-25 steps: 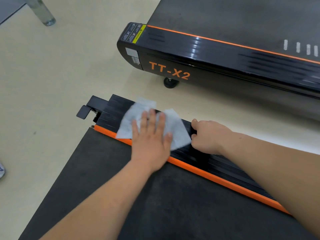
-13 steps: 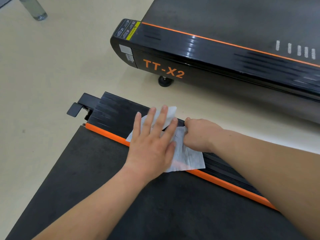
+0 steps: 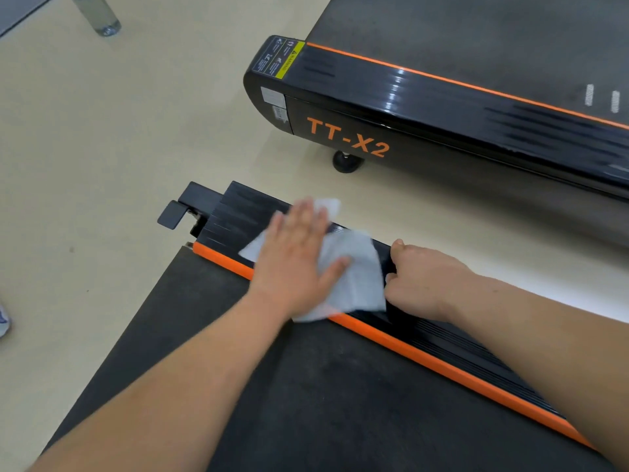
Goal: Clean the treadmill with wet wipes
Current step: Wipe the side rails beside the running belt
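A white wet wipe (image 3: 357, 267) lies across the black ribbed side rail (image 3: 238, 212) of the near treadmill, reaching over its orange strip (image 3: 442, 362). My left hand (image 3: 292, 260) presses flat on the wipe with straight, spread fingers and is motion-blurred. My right hand (image 3: 422, 277) sits just right of the wipe, fingers curled on the rail and thumb at its outer edge. The dark belt (image 3: 306, 386) fills the foreground under both forearms.
A second black treadmill marked TT-X2 (image 3: 442, 107) stands beyond a strip of beige floor, on a small round foot (image 3: 347, 161). A metal leg (image 3: 98, 15) is at top left. A shoe tip (image 3: 3, 321) shows at the left edge.
My left hand slid the wipe right along the rail, then back left toward the rail's end. My right hand stayed in place on the rail.
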